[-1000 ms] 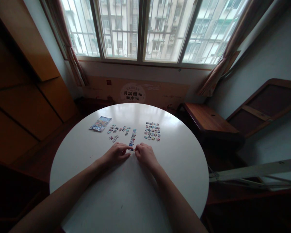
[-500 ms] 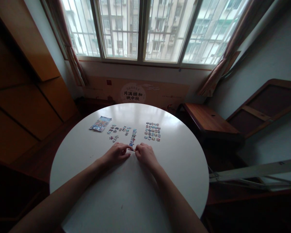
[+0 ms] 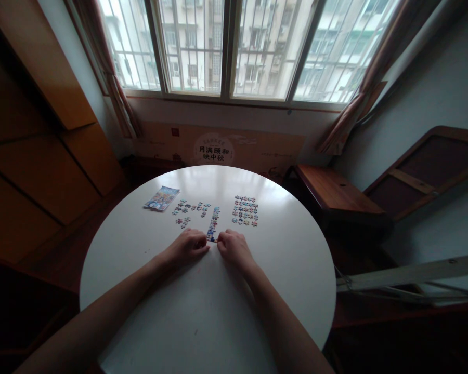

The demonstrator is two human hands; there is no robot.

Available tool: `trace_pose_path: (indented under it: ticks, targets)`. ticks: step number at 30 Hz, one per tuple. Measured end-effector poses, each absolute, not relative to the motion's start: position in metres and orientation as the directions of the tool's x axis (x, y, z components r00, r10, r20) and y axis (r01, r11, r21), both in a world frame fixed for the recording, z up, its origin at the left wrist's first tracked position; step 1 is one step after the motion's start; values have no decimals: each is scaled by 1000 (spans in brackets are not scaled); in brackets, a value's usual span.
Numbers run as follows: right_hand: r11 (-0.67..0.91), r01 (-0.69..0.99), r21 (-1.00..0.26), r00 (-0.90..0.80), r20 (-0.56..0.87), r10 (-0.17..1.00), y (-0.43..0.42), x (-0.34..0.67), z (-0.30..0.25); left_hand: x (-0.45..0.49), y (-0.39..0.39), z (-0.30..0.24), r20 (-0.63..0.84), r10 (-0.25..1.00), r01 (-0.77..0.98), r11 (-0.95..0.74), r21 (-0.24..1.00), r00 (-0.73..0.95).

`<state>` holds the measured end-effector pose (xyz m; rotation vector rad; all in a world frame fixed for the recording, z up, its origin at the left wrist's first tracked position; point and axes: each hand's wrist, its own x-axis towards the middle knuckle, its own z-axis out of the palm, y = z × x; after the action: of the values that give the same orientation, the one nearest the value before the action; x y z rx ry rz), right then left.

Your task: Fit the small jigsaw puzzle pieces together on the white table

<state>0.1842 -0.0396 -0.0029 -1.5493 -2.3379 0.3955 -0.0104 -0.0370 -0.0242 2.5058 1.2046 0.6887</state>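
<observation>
Both my hands rest on a round white table [image 3: 203, 311], fingertips meeting at the near end of a narrow joined strip of puzzle pieces [image 3: 213, 221]. My left hand [image 3: 187, 245] has its fingers curled and pinched at that end. My right hand [image 3: 234, 248] is curled too, its fingertips pressed on a small puzzle piece [image 3: 215, 240] at the strip's near end. Loose puzzle pieces [image 3: 187, 211] lie scattered left of the strip. A neat grid of separate pieces [image 3: 245, 211] lies to its right.
A colourful printed card or packet [image 3: 162, 198] lies at the table's far left. Beyond the table are a barred window, curtains and a cardboard box with printed characters [image 3: 217, 149]. A low wooden table [image 3: 335, 192] stands to the right, wooden cabinets to the left.
Barely anything differs: my left fingertips have curled in slightly closer to the strip's near end. The pieces on the table lie where they were.
</observation>
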Motion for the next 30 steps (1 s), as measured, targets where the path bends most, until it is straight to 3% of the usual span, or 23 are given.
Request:
trace_pose_path:
  ticks: [30]
  targets:
    - [374, 840, -393, -364, 101, 926, -38, 184, -5, -10, -37, -24, 294, 787, 658, -616, 433, 542]
